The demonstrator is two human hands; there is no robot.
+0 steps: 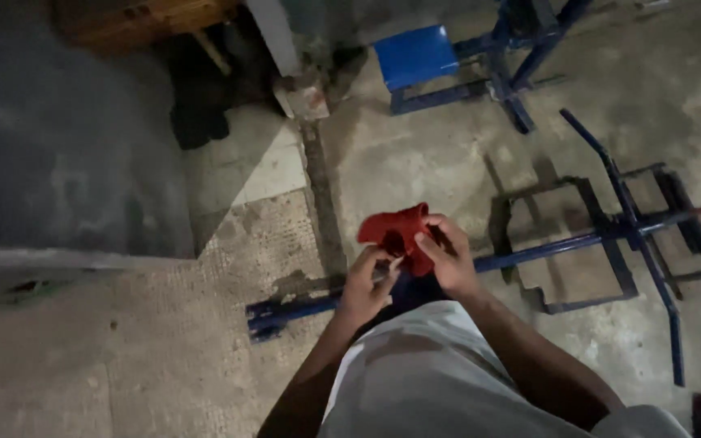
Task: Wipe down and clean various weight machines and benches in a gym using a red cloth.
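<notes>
Above the blue metal frame (pixel 529 251), left hand (pixel 364 285) and right hand (pixel 450 258) both clasping red cloth (pixel 395 231).

Both hands grip a crumpled red cloth (pixel 399 234): left hand (pixel 367 285) at its lower edge, right hand (pixel 448 258) at its right side. Beneath lies a blue-painted metal bar frame (pixel 610 235) on a concrete floor (pixel 415 154).
</notes>
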